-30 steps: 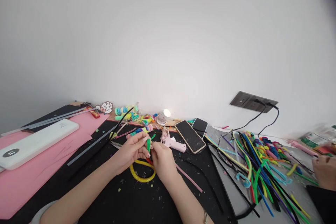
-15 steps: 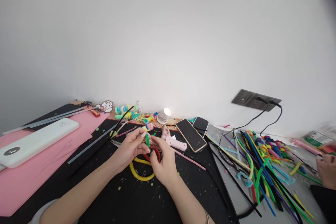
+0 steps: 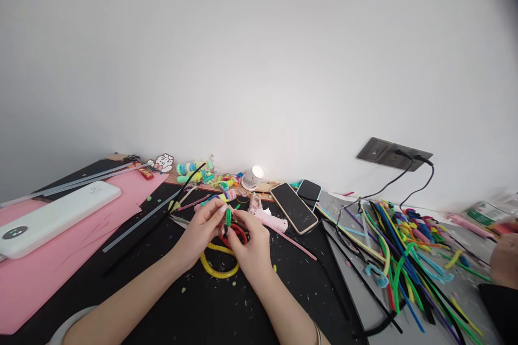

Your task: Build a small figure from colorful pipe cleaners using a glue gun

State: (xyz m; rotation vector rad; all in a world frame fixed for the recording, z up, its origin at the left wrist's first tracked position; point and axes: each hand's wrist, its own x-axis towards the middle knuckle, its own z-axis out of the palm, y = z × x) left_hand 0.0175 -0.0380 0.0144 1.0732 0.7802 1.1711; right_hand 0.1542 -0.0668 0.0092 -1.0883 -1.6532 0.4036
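My left hand (image 3: 204, 229) pinches a short green pipe cleaner piece (image 3: 229, 218) near its upper end. On the other side my right hand (image 3: 251, 237) is closed on the same piece, its thumb and fingertips by the lower end, where a small dark bit shows. Just below the hands lie scissors with red and yellow handles (image 3: 218, 270), partly covered by my fingers. Behind the right hand rests a pink hot glue gun (image 3: 275, 221). Pastel striped pipe cleaner pieces (image 3: 227, 195) lie beyond the left hand.
Two phones (image 3: 294, 208) lie behind my right hand, near a paper cup (image 3: 251, 178). Many loose pipe cleaners (image 3: 404, 264) spread over the grey board at right. A white power bank (image 3: 65, 215) sits on pink sheets (image 3: 36, 291) at left. Another person's hand (image 3: 505, 260) is at far right.
My right thumb has moved up and in toward the green piece, and the fingers of both hands are closer together. The other person's hand has shifted slightly.
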